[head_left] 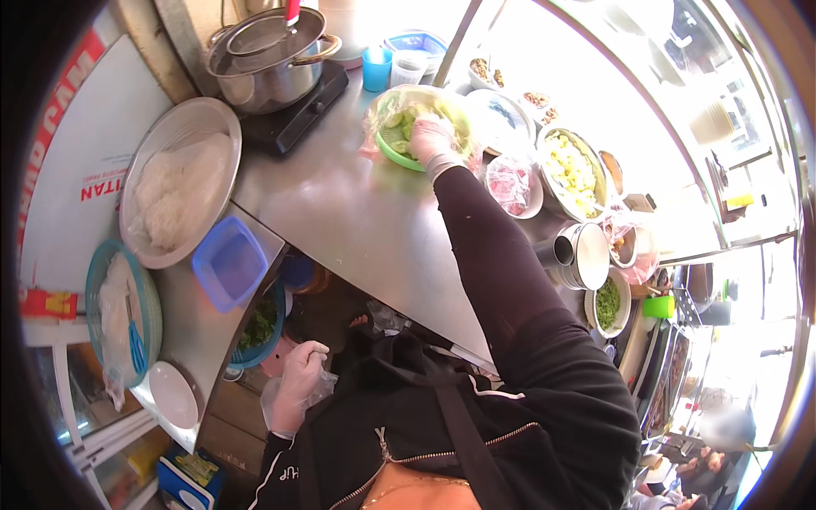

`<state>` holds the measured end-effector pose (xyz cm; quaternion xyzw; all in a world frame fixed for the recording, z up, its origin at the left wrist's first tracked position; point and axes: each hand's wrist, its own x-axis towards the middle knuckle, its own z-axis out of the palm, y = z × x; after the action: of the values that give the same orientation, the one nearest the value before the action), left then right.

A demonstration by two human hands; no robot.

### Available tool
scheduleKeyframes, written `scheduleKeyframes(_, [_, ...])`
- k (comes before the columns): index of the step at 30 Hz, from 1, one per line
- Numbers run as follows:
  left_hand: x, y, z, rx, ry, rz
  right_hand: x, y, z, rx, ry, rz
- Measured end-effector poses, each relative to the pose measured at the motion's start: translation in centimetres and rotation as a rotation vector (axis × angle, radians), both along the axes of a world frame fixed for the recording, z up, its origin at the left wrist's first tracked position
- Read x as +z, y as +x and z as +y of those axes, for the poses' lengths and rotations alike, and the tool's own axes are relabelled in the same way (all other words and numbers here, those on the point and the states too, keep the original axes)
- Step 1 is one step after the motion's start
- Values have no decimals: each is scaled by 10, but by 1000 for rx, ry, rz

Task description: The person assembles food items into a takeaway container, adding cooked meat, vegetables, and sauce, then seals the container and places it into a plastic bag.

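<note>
Your gloved R hand (433, 138) is down in the green basket (396, 155) at the desk's (340, 217) far side, fingers among the pale-green veg (393, 134); tips hidden, so can't tell if they're clamped on any or apart. Your L hand (299, 382), gloved too, sits low by your body, fingers curled in, clear plastic (324, 389) right beside it; can't tell if it's gripped. Just R of the basket: bowl w/ a pink-filled bag (510, 189), then a big bowl of yellow pcs (571, 166). Behind it, a blue cup (376, 70). Farther L, a metal pot (268, 81) on a blk burner (293, 123), nr a basin of white noodles (187, 183).
</note>
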<state>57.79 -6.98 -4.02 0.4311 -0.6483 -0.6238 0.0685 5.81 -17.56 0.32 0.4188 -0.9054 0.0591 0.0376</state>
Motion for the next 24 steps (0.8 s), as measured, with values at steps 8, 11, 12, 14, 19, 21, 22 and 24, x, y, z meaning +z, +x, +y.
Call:
scheduleKeyframes(8, [21,-45,-46,-234,-53,38,-15,-12,-7,-41,144,-47])
scheduleKeyframes(11, [24,-58,-60,-254,-34,39,12,-17,-11,-1,184,-136])
scheduleKeyframes(12, [26,-60,-62,-257,-18,35,13,-18,-13,54,168,-170])
scheduleKeyframes(14, [23,-60,-66,-269,-31,26,13,-17,-15,180,140,-212])
scheduleKeyframes(19, [15,-63,-71,-292,-59,38,9,-13,-19,403,129,-184])
scheduleKeyframes(21, [19,-66,-70,-286,-56,32,2,-3,-27,389,135,-83])
scheduleKeyframes(22, [18,-66,-70,-297,-62,32,2,0,-27,377,149,-43])
scheduleKeyframes(24, [12,-65,-69,-312,-75,30,-1,-1,-25,358,174,39])
